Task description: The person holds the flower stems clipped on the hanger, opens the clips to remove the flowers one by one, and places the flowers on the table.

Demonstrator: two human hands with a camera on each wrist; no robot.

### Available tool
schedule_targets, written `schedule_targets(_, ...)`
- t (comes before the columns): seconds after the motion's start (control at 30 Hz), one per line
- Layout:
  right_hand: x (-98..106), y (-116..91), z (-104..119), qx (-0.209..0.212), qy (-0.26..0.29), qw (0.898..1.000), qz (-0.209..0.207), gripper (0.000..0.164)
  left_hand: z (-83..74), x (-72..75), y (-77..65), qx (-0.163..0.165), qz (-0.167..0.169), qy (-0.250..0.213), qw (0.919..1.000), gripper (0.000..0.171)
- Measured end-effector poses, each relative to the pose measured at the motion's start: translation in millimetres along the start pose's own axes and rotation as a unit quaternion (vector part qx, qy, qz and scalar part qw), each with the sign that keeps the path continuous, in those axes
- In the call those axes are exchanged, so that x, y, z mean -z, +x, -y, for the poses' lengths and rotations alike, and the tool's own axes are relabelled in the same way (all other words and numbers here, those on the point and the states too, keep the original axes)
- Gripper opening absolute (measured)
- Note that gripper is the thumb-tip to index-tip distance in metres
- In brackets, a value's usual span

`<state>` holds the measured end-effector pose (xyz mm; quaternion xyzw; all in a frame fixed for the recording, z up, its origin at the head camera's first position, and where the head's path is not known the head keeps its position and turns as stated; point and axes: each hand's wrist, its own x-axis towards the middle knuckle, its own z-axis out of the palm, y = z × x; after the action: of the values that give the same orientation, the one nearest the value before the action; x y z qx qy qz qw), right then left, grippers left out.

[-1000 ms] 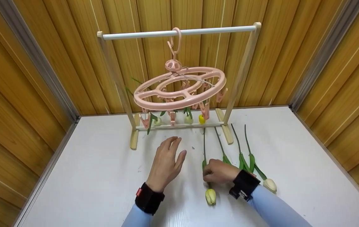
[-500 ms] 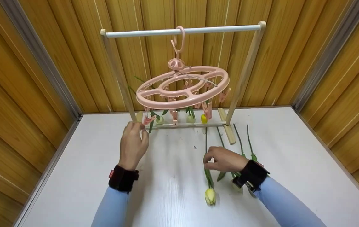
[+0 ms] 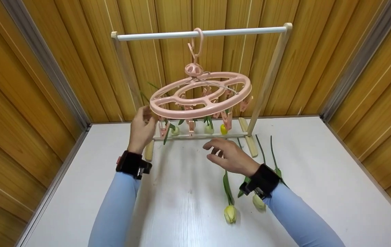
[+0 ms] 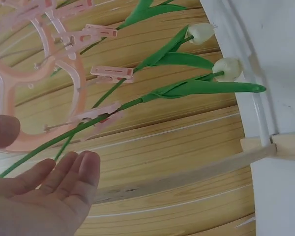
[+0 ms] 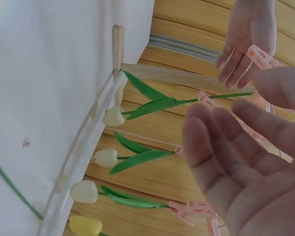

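A round pink clip hanger [image 3: 195, 114] hangs by its hook from the stand's top rod. White and yellow tulips [image 5: 83, 191] hang head down from its pegs [image 4: 113, 73]. My left hand [image 3: 140, 132] is raised at the hanger's left rim, fingers extended. In the left wrist view a green tulip stem [image 4: 64, 135] passes just above those fingers [image 4: 88, 169]. My right hand [image 3: 231, 157] hovers in front of the stand with loosely bent fingers and holds nothing. Below it a yellow tulip [image 3: 230, 214] lies on the table, its upper stem hidden behind the hand.
The wooden stand [image 3: 271, 79] has a white top rod [image 3: 243, 32] and feet on the white table [image 3: 188, 219]. More tulips, one a pale bloom [image 3: 259, 203], lie under and beside my right forearm. Wood-grain panels [image 3: 79, 51] enclose the back and sides.
My left hand has moved left and up, from over the table to the hanger's left rim. My right hand has left the yellow tulip and moved up toward the stand.
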<state>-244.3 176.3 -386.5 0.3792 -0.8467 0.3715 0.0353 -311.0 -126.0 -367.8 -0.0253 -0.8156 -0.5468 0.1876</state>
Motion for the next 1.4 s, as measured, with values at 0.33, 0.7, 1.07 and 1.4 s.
schedule_targets(0.33,-21,21,-2,0.006,0.093,0.99,-0.107,0.031,12.5,-13.0,20.1,0.082,0.051,-0.168,0.981,0.052)
schedule_targets(0.7,-36,30,-9,-0.027,0.151,0.975,-0.159,0.031,11.9,-15.9,11.8,0.077,0.043,-0.206,0.9745,0.051)
schedule_targets(1.07,-39,30,-11,-0.042,0.154,0.975,-0.155,0.029,-1.9,-17.2,-19.3,0.031,0.081,-0.187,0.9785,0.035)
schedule_targets(1.4,-40,28,-15,-0.018,0.149,0.978,-0.144,0.013,-11.7,-17.5,-52.4,-0.013,0.141,-0.181,0.9733,0.047)
